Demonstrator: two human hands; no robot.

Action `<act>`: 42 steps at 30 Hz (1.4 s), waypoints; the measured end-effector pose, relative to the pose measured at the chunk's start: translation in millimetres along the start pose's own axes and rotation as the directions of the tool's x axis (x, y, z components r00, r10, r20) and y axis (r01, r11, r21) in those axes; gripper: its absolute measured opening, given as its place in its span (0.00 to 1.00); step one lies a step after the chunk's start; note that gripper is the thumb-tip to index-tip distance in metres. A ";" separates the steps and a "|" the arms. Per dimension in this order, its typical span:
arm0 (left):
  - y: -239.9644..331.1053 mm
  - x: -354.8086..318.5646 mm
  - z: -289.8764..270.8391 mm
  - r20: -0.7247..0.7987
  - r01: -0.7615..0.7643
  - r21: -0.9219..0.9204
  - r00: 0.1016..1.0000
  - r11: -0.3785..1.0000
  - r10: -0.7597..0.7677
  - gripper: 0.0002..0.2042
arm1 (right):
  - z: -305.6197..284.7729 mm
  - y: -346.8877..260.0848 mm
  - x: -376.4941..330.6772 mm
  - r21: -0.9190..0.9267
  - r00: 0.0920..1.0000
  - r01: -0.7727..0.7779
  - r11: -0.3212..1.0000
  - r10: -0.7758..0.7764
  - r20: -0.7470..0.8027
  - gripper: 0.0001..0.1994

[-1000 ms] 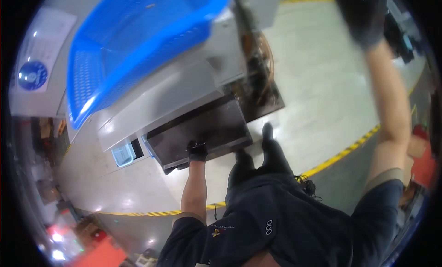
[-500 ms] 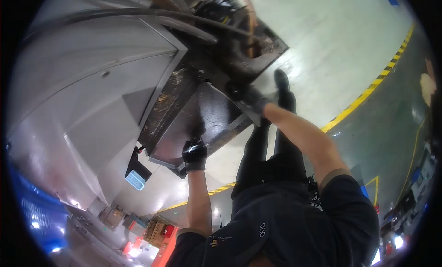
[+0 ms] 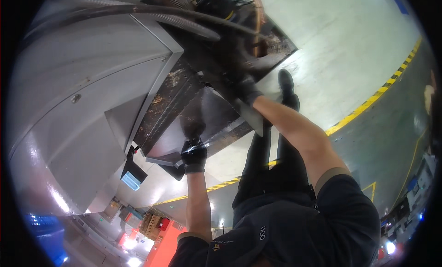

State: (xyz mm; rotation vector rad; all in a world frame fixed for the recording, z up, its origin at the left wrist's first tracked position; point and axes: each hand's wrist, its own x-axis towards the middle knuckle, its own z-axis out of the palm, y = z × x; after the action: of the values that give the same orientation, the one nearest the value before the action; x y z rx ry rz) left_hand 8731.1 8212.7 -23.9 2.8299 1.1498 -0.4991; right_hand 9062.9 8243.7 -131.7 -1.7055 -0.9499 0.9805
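Item: dark metal tray [image 3: 202, 124], pulled out from the base of a grey machine housing [image 3: 92, 105]. It sits just left of frame centre, its floor dirty with brown debris toward the 11 o'clock end.

Left hand [image 3: 194, 152]: black glove, at 7 o'clock from the tray's middle. Fingers are closed round the tray's near rim, clamped on it.

Right hand [image 3: 246, 89]: dark glove, at 2 o'clock from the tray's middle, laid against the tray's far edge. Whether its fingers are curled round the edge or only pressed to it cannot be told.

Corrugated hoses [image 3: 184, 25]: grey, running across the top of the housing at 12 o'clock, ending in a dark cluster of fittings.

Small screen panel [image 3: 132, 179]: pale blue, on a dark bracket at 7 o'clock below the housing, near the left hand.

Floor [image 3: 350, 50]: pale, at 2 o'clock, crossed by a yellow-and-black striped line [image 3: 368, 103] running toward 3 o'clock.

Shoe [image 3: 286, 82]: black, just right of the right hand, on the pale floor.
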 end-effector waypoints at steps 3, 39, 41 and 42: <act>1.3 -20.0 -15.5 0.052 -0.007 0.043 0.999 0.999 0.005 0.10 | -2.0 -10.2 0.8 0.086 0.997 -0.075 0.993 0.072 0.034 0.15; 14.0 -12.2 -299.7 0.287 -0.093 -0.883 0.670 -0.460 -0.685 0.12 | -65.9 -289.7 -21.6 0.711 0.689 -0.699 0.074 -0.198 0.698 0.16; 32.9 -20.2 -286.2 0.283 -0.045 -0.908 0.669 -0.417 -0.688 0.12 | -48.6 -274.8 -28.4 0.743 0.707 -0.668 0.045 -0.275 0.652 0.16; 41.7 -25.8 -279.4 0.239 0.068 -0.962 0.682 -0.266 -0.691 0.12 | -45.3 -273.4 -33.1 0.764 0.722 -0.645 -0.006 -0.330 0.608 0.16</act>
State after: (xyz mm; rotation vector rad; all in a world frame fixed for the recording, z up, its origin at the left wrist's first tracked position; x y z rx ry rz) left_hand 8820.0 8210.5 245.5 0.9781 1.5171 0.8712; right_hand 9045.3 8274.9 145.1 -0.0321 -0.0707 1.9053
